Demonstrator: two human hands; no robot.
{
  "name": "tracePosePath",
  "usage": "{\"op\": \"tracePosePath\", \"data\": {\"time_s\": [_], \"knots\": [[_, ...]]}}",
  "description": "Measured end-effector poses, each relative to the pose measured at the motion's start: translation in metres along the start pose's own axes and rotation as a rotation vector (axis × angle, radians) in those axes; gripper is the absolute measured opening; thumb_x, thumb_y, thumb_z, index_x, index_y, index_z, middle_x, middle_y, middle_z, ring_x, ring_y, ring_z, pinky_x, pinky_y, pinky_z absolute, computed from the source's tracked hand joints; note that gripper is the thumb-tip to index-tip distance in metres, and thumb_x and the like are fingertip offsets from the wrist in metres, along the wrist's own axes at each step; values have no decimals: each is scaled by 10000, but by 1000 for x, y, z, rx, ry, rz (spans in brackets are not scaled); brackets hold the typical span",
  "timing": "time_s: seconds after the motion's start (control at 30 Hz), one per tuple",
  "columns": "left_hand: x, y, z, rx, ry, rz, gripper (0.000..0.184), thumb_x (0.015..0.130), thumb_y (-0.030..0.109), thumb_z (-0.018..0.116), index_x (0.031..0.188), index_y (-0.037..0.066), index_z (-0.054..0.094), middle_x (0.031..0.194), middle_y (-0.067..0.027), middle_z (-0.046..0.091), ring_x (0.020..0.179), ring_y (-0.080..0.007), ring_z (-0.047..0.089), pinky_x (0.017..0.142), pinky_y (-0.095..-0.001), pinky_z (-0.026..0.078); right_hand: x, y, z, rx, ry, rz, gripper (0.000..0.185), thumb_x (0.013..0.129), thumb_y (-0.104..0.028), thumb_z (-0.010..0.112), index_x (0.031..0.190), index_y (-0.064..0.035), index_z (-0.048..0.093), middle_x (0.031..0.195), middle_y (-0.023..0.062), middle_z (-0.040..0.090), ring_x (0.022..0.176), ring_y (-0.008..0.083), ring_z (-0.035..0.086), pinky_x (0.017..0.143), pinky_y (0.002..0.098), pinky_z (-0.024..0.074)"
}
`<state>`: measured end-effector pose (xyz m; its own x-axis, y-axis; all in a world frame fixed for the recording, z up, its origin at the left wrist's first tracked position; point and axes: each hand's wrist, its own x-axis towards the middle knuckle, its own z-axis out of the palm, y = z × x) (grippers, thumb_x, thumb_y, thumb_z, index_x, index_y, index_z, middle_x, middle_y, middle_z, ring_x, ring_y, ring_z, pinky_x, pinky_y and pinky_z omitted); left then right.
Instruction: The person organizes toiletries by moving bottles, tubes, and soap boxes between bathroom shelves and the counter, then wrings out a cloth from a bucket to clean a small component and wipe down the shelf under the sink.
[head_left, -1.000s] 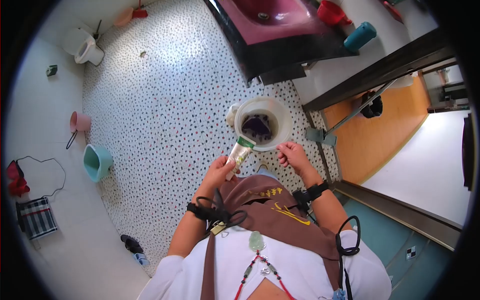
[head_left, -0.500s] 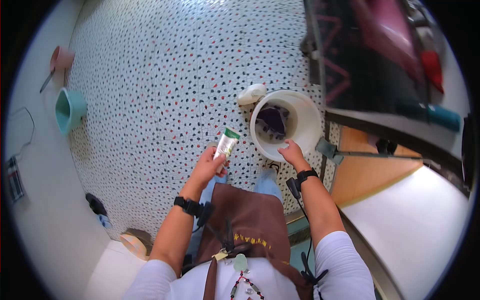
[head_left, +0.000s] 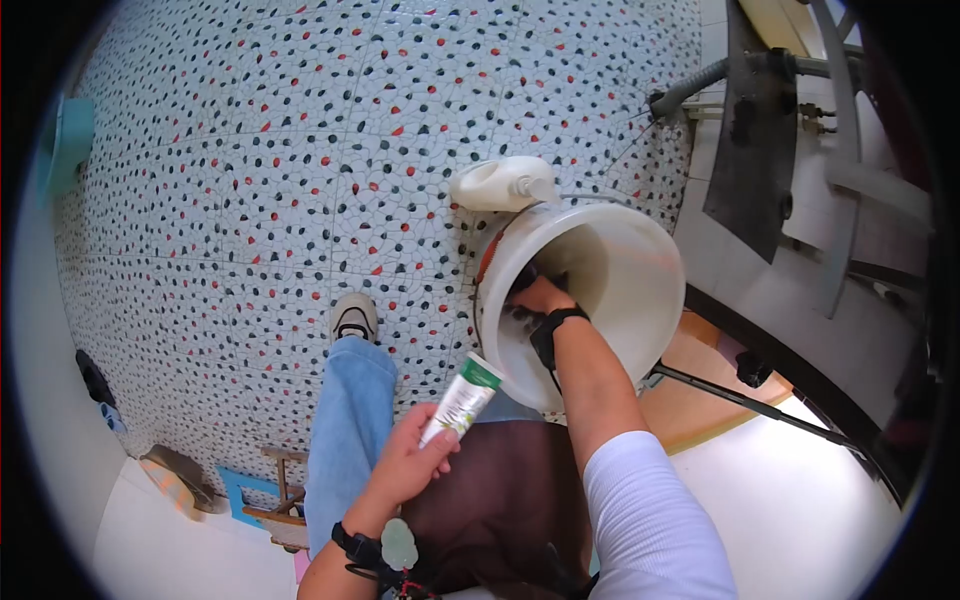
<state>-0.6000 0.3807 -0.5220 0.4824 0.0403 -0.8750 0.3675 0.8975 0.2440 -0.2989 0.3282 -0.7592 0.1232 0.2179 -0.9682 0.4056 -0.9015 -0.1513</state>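
Note:
In my left hand (head_left: 415,458) is a white squeeze tube (head_left: 458,408) with a green cap end and a plant print, gripped between thumb and fingers. It points up toward the near rim of a white bucket (head_left: 640,305). My right hand (head_left: 545,297) reaches down inside that bucket, next to a dark purple cloth (head_left: 522,280) low in it. The fingers of this hand are hidden, so I cannot make out whether they grip the cloth. A white jug-like bottle (head_left: 497,186) with a handle lies against the bucket's far side.
A turquoise basin (head_left: 72,145) stands at the far left on the pebble-patterned floor (head_left: 250,180). A small wooden stool (head_left: 285,505) is at lower left, beyond my shoe (head_left: 354,318). Right of the bucket are a dark frame edge (head_left: 790,365) and a grey hose (head_left: 692,86).
My right hand has gone from above the bucket's near rim down into it. The view has moved closer to the bucket. The tube stays in my left hand.

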Motion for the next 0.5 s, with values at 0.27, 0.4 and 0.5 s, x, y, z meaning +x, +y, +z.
{"op": "tracePosePath", "data": {"time_s": [0.27, 0.4, 0.5], "knots": [[9, 18, 29, 91, 154, 182, 345, 886, 175, 591, 1172, 26, 467, 800, -41, 579, 512, -81, 516, 433, -224, 421, -104, 9, 11, -75, 269, -244, 416, 728, -307, 671, 1005, 2, 641, 902, 215, 667, 879, 352, 645, 789, 417, 492], [31, 21, 55, 322, 160, 342, 367, 864, 205, 617, 1144, 8, 485, 783, -60, 579, 519, -113, 530, 472, -278, 446, -218, -4, -1, 417, 415, -342, 226, 803, -186, 618, 965, -31, 642, 836, 181, 658, 796, 328, 640, 714, 376, 500], [54, 27, 70, 542, 176, 242, 441, 807, 165, 647, 1180, 2, 475, 976, -163, 623, 850, -237, 624, 736, -349, 499, -274, -8, 3, 518, 602, -479, 173, 814, -147, 616, 946, -38, 634, 830, 146, 640, 779, 329, 623, 698, 379, 495]]}}
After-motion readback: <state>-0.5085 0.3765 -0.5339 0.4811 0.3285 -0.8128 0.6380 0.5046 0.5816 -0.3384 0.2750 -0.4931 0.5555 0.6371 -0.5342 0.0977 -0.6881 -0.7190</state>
